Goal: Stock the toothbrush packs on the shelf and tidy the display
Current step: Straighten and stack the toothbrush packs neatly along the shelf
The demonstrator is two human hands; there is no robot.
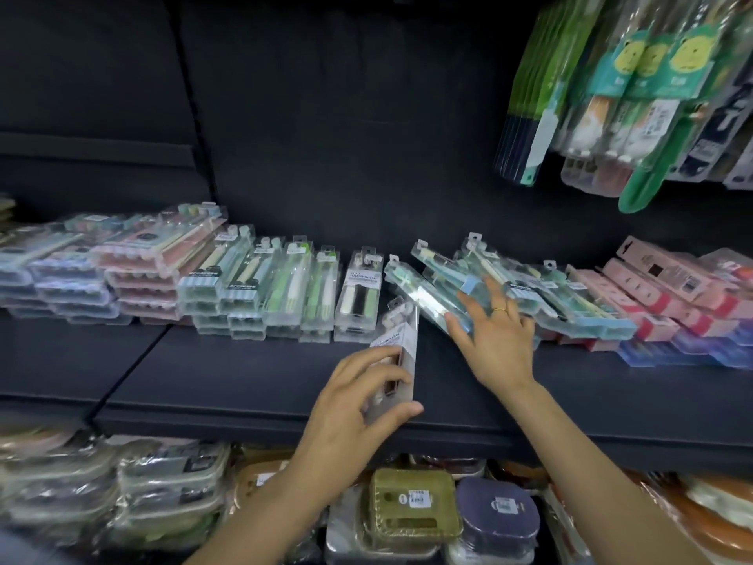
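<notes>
Much of the stocking looks done already, but some tidying is left. On the left part of the dark shelf (pixel 252 373), neat stacks of toothbrush packs (pixel 260 287) are lined up side by side near the back. One white pack (pixel 397 348) is held in the left hand (pixel 358 405), with the fingers and thumb curled round its lower end; it is tipped up on edge just in front of the white-and-black stack (pixel 358 295). It has not been laid down yet. To the right, a messy pile of blue-green packs (pixel 489 287) is lying crooked, with packs leaning over one another. The right hand (pixel 495 340) is spread wide and flat on this pile, with the fingers straight, so nothing is gripped by it. Farther right, pink packs (pixel 652 291) are stacked, also a little slanted. It can be judged that the held pack must still be placed and the crooked pile must still be straightened into rows.
</notes>
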